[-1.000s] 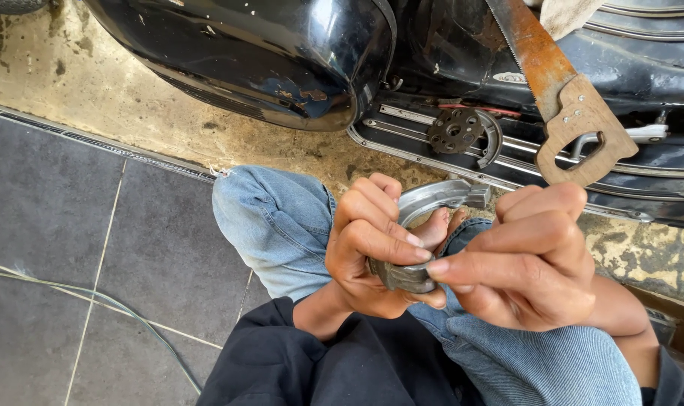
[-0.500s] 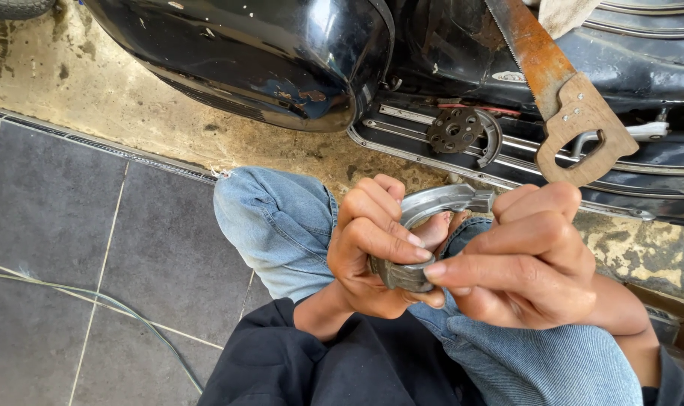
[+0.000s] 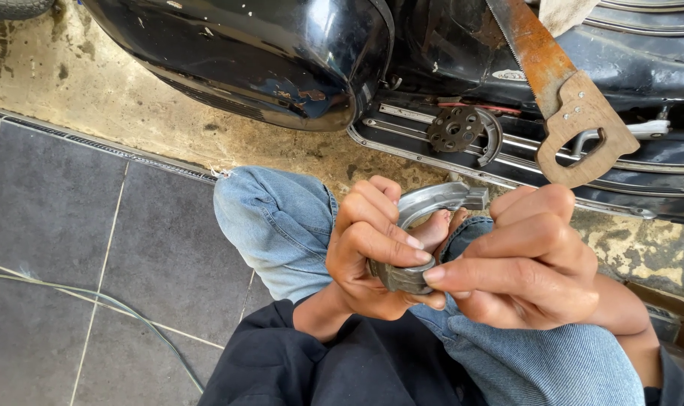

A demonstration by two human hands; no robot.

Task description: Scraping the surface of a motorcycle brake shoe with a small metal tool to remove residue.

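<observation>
The left hand (image 3: 372, 248) and the right hand (image 3: 530, 263) both grasp a curved grey metal brake shoe (image 3: 425, 207), held above the knees in blue jeans (image 3: 274, 225), near the black scooter body (image 3: 282, 53). It looks stiff and rather heavy for its size, perhaps greasy. I think the firm hold is on the lower arc, where the fingers already close.

Curved grey metal brake shoe (image 3: 432, 201) (held over knees), arc uppermost.
</observation>
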